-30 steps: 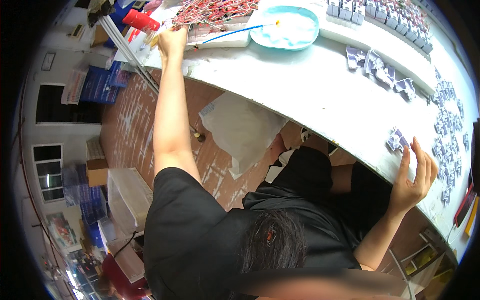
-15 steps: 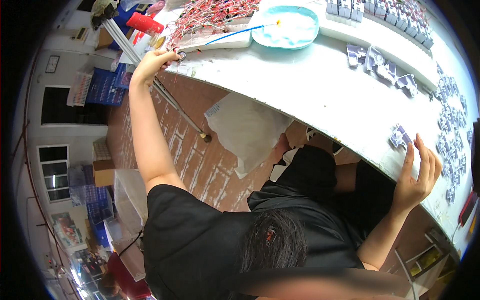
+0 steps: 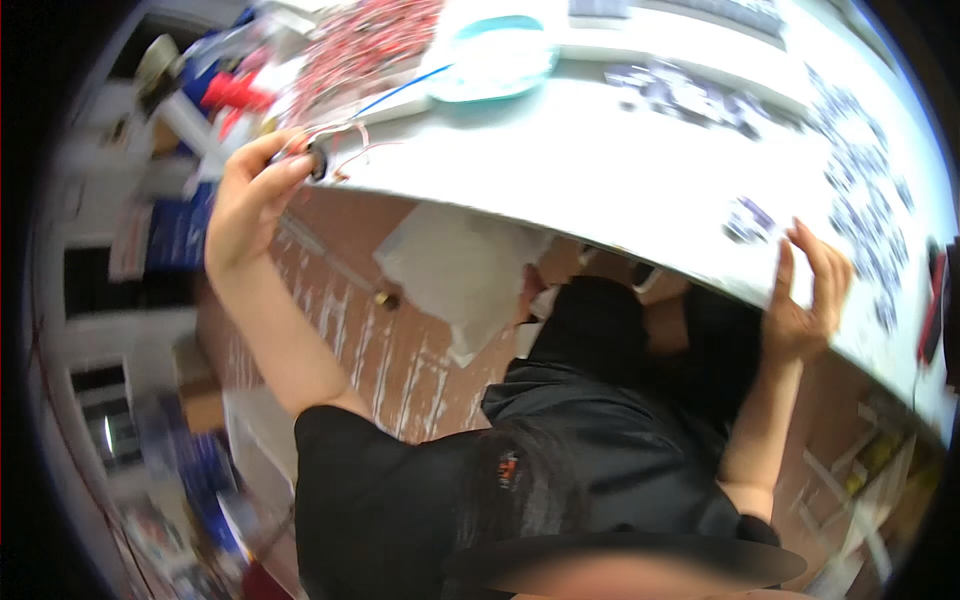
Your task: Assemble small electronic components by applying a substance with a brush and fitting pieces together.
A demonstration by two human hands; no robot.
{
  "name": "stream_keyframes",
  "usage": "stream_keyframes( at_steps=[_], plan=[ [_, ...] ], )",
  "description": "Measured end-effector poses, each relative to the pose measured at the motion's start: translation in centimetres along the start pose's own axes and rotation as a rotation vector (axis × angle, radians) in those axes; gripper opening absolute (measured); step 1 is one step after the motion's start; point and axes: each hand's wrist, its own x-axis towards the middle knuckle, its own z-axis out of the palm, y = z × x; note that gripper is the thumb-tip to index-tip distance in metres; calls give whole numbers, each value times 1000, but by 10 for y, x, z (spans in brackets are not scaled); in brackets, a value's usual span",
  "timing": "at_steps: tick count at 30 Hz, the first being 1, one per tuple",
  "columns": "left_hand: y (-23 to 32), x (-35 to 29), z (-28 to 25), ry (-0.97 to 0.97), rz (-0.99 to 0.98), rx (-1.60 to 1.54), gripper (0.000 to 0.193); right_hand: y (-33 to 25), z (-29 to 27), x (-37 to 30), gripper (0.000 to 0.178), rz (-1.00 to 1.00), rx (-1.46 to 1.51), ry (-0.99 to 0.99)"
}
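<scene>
At the table's far-left edge, my left hand (image 3: 248,200) is closed, thumb against fingers, on a small round dark part (image 3: 318,160) with thin red and white wires trailing from it. Its exact kind is too blurred to tell. My right hand (image 3: 808,305) is over the table's right side, its fingers spread and holding nothing. Just beyond those fingertips lies a single small grey plastic piece (image 3: 748,220), apart from the others.
A tangled heap of red wires (image 3: 370,45) lies at the back left. Beside it are a turquoise tray (image 3: 490,98) and a blue stick (image 3: 400,92). Several grey plastic pieces (image 3: 690,95) lie further back, and many more (image 3: 860,200) spread along the right.
My left hand has drawn nearer with the round part and its wires, away from the heap. My right hand stays spread beside the single grey piece. The whole view has shifted and blurred.
</scene>
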Motion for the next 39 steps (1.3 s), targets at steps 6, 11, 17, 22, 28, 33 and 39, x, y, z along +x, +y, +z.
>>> stream_keyframes(
  at_steps=[6,11,17,22,28,33,39],
  plan=[
    [49,16,199,-188,372,107,18,-58,4,-1,51,1004,1604,-311],
    [66,11,288,-371,467,406,21,-6,-22,-3,51,1040,1946,-155],
    [31,-5,333,-454,573,442,37,64,-62,-6,30,631,487,-349],
    [-8,-10,355,-374,456,112,44,61,-65,-3,27,393,-28,-252],
    [-13,-19,358,-324,231,-260,33,2,-56,-13,25,252,85,88],
    [-9,-21,355,-343,112,-440,31,-11,-28,-37,17,314,286,15],
    [-9,-20,355,-317,80,-501,29,-10,-20,-41,13,292,181,29]
  ],
)
